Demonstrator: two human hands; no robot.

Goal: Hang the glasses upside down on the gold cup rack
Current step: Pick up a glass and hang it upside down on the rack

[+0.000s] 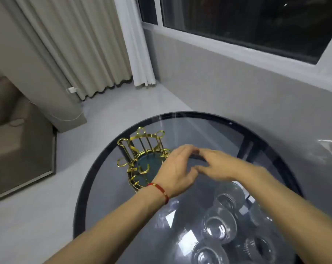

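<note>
The gold cup rack (137, 149) stands on the left part of a round glass table (81, 199), and its wire pegs carry nothing that I can see. My left hand (177, 172), with a red cord at the wrist, and my right hand (218, 166) meet just right of the rack, above its edge. Their fingers and thumbs curl around a clear glass (197, 162), which is blurred and hard to make out. Several more clear glasses (220, 223) stand close together on the near right of the table.
The table has a dark rim. Beyond it are a grey floor, a low grey wall under a dark window (256, 21), and long curtains (89, 50) at the back left. A beige sofa (13, 141) stands at the far left.
</note>
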